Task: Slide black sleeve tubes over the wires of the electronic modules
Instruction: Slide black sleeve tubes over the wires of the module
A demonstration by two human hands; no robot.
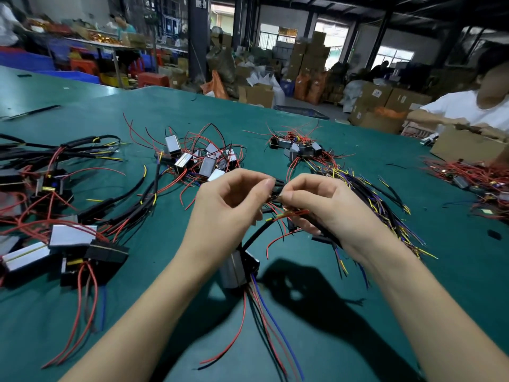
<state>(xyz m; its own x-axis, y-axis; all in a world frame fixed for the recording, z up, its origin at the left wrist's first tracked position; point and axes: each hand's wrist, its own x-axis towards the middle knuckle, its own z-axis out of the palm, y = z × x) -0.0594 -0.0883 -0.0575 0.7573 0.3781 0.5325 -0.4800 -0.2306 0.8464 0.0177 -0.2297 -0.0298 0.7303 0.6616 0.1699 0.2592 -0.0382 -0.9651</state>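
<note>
My left hand [228, 199] and my right hand [327, 205] meet above the green table, fingertips together. The left thumb and fingers pinch a short black sleeve tube [277, 185]. The right hand pinches thin red wires [292, 212] at the tube's end and also holds a bundle of black sleeves [327, 236] in its palm. Below the hands hangs a grey electronic module [234, 268], with a sleeved black lead [257, 235] rising from it and red, black and blue wires trailing toward me.
Sleeved modules [71, 238] lie at the left. Unsleeved modules with red wires are piled at centre back [198, 161] and further right [298, 148]. Cut sleeves with yellow and blue wires [385, 205] fan out on the right. A person in white [462, 108] handles a cardboard box [468, 144].
</note>
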